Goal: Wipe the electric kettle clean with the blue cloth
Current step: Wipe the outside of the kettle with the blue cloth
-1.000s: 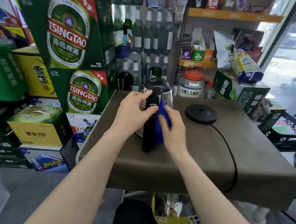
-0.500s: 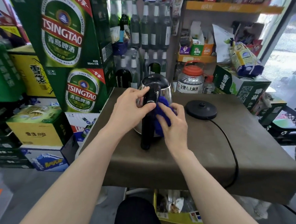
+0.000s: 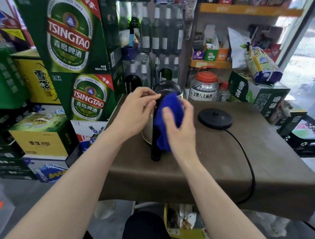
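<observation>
A steel electric kettle (image 3: pixel 148 127) with a black lid and a long black handle stands on the brown-covered table (image 3: pixel 230 161), its handle facing me. My left hand (image 3: pixel 135 111) grips the top of the handle near the lid. My right hand (image 3: pixel 179 129) presses the blue cloth (image 3: pixel 168 111) against the kettle's right side, just right of the handle. The cloth hangs down over the kettle body and hides most of that side.
The kettle's black power base (image 3: pixel 215 118) sits to the right on the table, its cord (image 3: pixel 249 169) looping to the front edge. Green beer cartons (image 3: pixel 77 50) stack up at left. Bottles, a red-capped jar (image 3: pixel 204 90) and shelves stand behind. A black crate (image 3: pixel 310 136) is at right.
My right hand and the blue cloth have moved up from the lower handle area toward the lid on the kettle's right side. My left hand has kept its hold on the handle top.
</observation>
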Demonstrator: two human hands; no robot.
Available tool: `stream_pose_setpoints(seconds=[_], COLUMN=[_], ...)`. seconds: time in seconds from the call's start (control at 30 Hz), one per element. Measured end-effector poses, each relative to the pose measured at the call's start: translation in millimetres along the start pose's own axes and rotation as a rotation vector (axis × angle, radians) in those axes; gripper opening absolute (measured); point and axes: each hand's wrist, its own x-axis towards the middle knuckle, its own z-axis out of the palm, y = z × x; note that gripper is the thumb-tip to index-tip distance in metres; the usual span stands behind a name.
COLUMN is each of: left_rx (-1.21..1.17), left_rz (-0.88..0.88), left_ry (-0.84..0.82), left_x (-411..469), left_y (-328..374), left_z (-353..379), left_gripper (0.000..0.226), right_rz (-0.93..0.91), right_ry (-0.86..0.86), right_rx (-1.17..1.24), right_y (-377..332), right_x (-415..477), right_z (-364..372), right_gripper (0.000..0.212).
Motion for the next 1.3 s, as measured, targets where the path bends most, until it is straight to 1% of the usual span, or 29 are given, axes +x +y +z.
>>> stream_pose_setpoints(seconds=[0.07, 0.1, 0.13, 0.2, 0.27, 0.33, 0.37, 0.4, 0.47, 0.53, 0.6, 0.63, 0.7, 0.77, 0.8, 0.9, 1.0, 1.07, 1.13, 1.17, 1.27, 1.3], left_rx=[0.001, -0.002, 0.0, 0.016, 0.041, 0.073, 0.082, 0.085, 0.08, 0.085, 0.126, 0.159, 0.173, 0.15, 0.15, 0.21, 0.28, 0.313, 0.331, 0.337, 0.322, 0.319], left_rz=[0.025, 0.018, 0.011, 0.011, 0.037, 0.073, 0.081, 0.079, 0.069, 0.108, 0.184, 0.213, 0.226, 0.224, 0.231, 0.286, 0.369, 0.38, 0.317, 0.276, 0.193, 0.191], left_ry=[-0.048, -0.085, -0.117, -0.156, -0.18, -0.198, -0.204, -0.205, -0.19, -0.173, -0.172, -0.175, -0.173, -0.168, -0.164, -0.128, -0.101, -0.104, -0.118, -0.124, -0.125, -0.113], left_x=[3, 5, 6, 9, 13, 17, 19, 21, 28, 37, 43, 45, 46, 44, 43, 44, 43, 43, 42, 42, 40, 39], left_y=[-6, -8, -10, -11, -11, -7, -5, -2, 4, 8, 8, 6, 2, -1, -1, 4, 11, 13, 13, 10, 1, 0], left_z=[-6, -9, -12, -15, -12, -7, -4, 0, 8, 11, 10, 8, 5, 3, 3, 5, 7, 9, 11, 12, 14, 14], left_gripper=[0.039, 0.047, 0.055, 0.064, 0.061, 0.056, 0.053, 0.05, 0.044, 0.042, 0.044, 0.045, 0.048, 0.048, 0.048, 0.045, 0.046, 0.05, 0.054, 0.057, 0.063, 0.063], right_rz=[-0.002, -0.013, -0.021, -0.03, -0.046, -0.071, -0.06, -0.032, 0.004, 0.031, 0.094, 0.107, 0.083, 0.046, 0.039, 0.021, -0.001, -0.007, -0.012, -0.033, -0.176, -0.236], right_ry=[-0.061, -0.058, -0.056, -0.086, -0.121, -0.068, -0.033, -0.015, -0.02, -0.056, -0.105, -0.113, -0.115, -0.121, -0.122, -0.158, -0.277, -0.298, -0.235, -0.165, 0.148, 0.206], right_rx=[-0.143, -0.176, -0.191, -0.228, -0.321, -0.396, -0.397, -0.377, -0.341, -0.259, -0.102, -0.056, -0.076, -0.191, -0.259, -0.349, -0.319, -0.331, -0.337, -0.352, -0.374, -0.353], right_y=[4, 6, 6, 4, 3, 5, 6, 8, 9, 8, 8, 8, 9, 9, 8, 6, 13, 20, 26, 28, 28, 27], right_x=[-9, -10, -9, -2, 4, 18, 27, 36, 48, 49, 42, 38, 35, 35, 36, 48, 67, 79, 87, 88, 80, 76], right_z=[12, 14, 14, 8, -7, -31, -46, -61, -78, -72, -54, -45, -36, -34, -35, -49, -83, -101, -106, -104, -79, -65], right_gripper=[0.077, 0.084, 0.085, 0.084, 0.082, 0.068, 0.06, 0.055, 0.052, 0.047, 0.043, 0.045, 0.058, 0.071, 0.075, 0.069, 0.064, 0.061, 0.058, 0.055, 0.049, 0.047])
